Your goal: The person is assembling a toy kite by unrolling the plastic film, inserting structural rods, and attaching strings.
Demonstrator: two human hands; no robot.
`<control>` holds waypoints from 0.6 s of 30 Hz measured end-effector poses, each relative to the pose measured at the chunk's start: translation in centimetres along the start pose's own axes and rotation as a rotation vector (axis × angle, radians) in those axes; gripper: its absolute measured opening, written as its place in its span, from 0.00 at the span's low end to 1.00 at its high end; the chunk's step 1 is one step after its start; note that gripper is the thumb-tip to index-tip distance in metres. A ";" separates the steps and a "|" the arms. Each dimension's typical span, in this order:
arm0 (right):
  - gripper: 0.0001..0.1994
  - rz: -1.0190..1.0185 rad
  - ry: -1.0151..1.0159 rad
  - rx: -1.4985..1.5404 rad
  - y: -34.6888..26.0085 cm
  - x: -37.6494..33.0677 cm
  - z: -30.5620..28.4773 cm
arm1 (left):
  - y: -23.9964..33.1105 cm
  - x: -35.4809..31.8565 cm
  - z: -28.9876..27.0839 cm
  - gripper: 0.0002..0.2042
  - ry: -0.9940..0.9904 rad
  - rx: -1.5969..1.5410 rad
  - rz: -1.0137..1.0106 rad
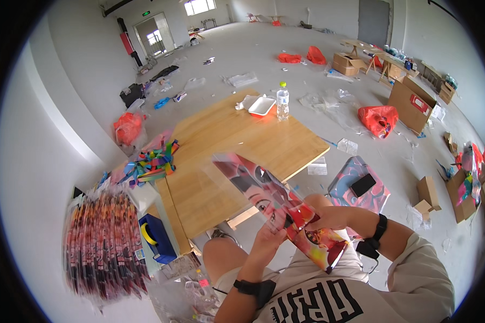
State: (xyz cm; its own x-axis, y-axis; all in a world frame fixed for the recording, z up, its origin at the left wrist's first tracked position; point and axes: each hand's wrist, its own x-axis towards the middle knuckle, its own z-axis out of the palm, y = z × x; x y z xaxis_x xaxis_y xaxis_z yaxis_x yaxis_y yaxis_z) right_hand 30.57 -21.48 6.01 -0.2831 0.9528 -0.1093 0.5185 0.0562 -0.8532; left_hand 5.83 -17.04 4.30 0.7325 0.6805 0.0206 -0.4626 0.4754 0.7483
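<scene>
Over my lap I hold a long, folded printed sheet [267, 202] in red, pink, black and yellow, with a large cartoon picture on it. See-through plastic shows along its far left side. My left hand [269, 240] is closed on its lower left edge. Higher up, on the right edge, my right hand [319, 216] grips it too; some of its fingers are hidden behind the sheet. The upper end of the sheet reaches over the near edge of the wooden table [210, 177].
At left lie a thick row of similar wrapped prints [105, 242], a blue tape dispenser [159, 239] and rainbow ribbons [153, 161]. A bottle [283, 102] and a white-and-red tray [262, 106] stand at the table's far end. A phone [363, 185] rests on a patterned seat [342, 180]. Cardboard boxes [412, 102] stand right.
</scene>
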 end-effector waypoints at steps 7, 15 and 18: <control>0.21 0.007 0.056 0.009 1.9 1.0 2.1 | -1.8 -0.2 -0.4 0.33 -0.064 0.169 0.045; 0.18 0.201 -0.075 0.341 0.8 0.6 3.0 | -1.0 -0.4 -0.6 0.19 0.097 0.366 0.079; 0.18 0.187 -0.086 0.429 0.0 0.4 3.3 | -1.3 -0.5 -1.4 0.20 0.089 0.436 0.084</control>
State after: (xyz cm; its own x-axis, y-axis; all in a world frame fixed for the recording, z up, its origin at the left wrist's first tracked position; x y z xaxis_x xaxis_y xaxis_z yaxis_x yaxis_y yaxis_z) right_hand 27.76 -22.05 4.23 -0.2920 0.9056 -0.3076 0.1923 -0.2594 -0.9464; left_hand 5.38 -17.19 2.36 0.6466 0.7611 0.0506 -0.2510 0.1497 0.9563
